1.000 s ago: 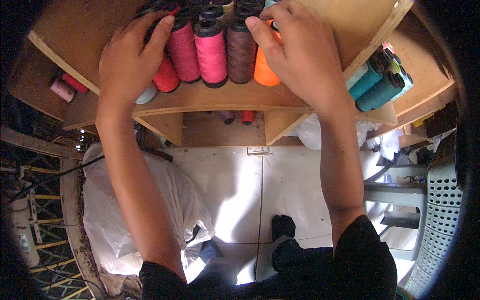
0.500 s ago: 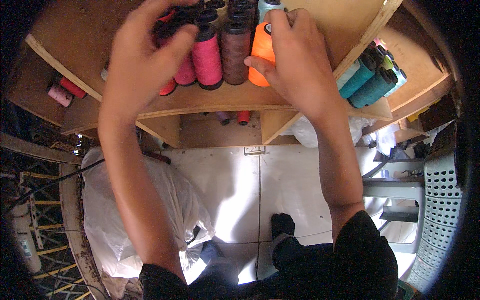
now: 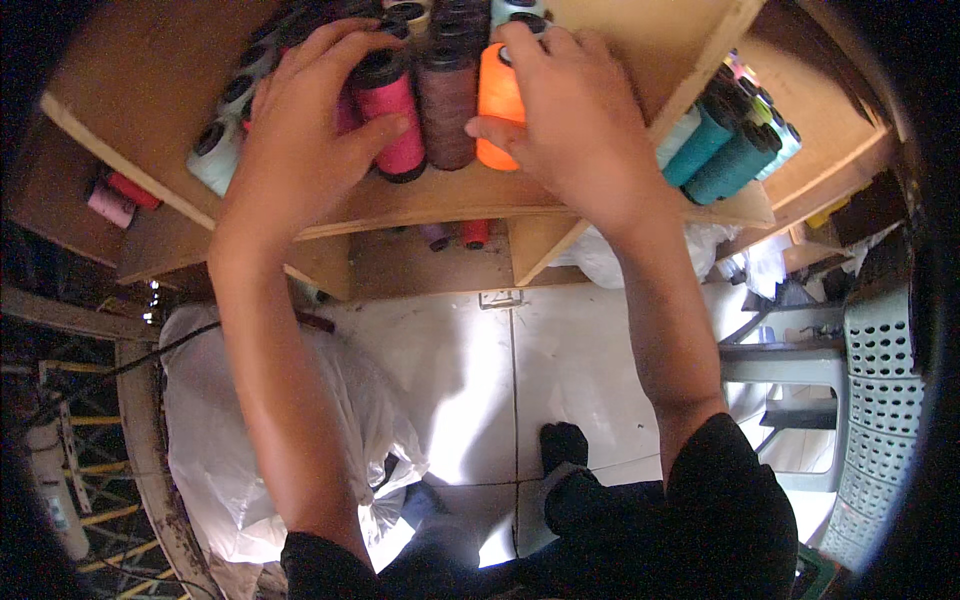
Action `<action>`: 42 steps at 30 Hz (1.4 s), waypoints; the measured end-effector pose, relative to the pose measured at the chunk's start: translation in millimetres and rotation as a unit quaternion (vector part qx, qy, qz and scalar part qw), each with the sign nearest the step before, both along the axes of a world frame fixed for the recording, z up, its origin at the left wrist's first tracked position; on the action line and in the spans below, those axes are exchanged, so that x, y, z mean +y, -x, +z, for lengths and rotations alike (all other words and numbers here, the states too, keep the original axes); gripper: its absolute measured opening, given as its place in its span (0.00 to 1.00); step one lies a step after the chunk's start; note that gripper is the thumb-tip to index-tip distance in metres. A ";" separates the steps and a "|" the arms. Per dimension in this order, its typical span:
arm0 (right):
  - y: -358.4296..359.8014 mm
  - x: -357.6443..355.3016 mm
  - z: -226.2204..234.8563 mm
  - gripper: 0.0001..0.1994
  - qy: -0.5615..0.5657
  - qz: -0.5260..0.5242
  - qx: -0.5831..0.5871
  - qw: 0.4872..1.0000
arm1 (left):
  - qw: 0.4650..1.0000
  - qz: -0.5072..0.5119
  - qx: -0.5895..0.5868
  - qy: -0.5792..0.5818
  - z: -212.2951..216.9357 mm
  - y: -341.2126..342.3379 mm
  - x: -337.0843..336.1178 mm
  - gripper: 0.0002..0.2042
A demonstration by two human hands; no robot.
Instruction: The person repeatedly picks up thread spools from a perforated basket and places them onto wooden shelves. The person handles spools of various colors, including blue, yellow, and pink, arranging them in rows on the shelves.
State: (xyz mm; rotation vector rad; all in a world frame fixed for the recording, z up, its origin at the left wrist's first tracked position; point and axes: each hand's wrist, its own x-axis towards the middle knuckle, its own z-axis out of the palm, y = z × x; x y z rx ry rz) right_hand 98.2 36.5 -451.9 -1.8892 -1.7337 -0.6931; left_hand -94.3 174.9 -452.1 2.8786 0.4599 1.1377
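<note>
Two hands at the spools, top centre of frame. Left hand (image 3: 300,145) has shifted rightward over the last second and now meets the pink spool (image 3: 384,100), thumb across its front; can't tell if the grip is firm. Right hand (image 3: 585,125) still grips the orange spool (image 3: 499,92), thumb in front. Brown spool (image 3: 447,120) between them on the wooden shelf (image 3: 440,198). So each hand is at its own spool; pale spool (image 3: 212,162) uncovered, upper left.
</note>
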 end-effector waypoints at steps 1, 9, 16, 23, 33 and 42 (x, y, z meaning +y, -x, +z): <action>0.8 0.5 -0.5 0.28 -0.001 -0.003 -0.005 1.000 | 1.000 0.002 0.000 0.004 0.3 1.1 -0.5 0.29; 2.9 -1.8 -0.4 0.26 -0.021 -0.009 -0.011 1.000 | 1.000 0.009 -0.016 0.011 3.6 -3.4 -4.7 0.27; 6.7 -5.7 3.2 0.25 -0.005 0.003 -0.008 1.000 | 1.000 0.023 -0.011 -0.001 5.2 -2.1 -6.6 0.26; 3.9 -0.6 -1.0 0.27 -0.028 -0.016 -0.041 0.999 | 0.998 0.041 0.002 -0.053 9.8 -10.2 -14.5 0.31; 1.5 -14.6 26.3 0.25 0.013 0.074 0.001 0.997 | 0.998 -0.055 -0.038 -0.010 0.4 -32.8 -11.1 0.29; 0.4 34.1 57.2 0.15 -0.002 -0.052 0.096 0.994 | 0.985 0.065 -0.020 0.157 29.1 -11.6 69.7 0.20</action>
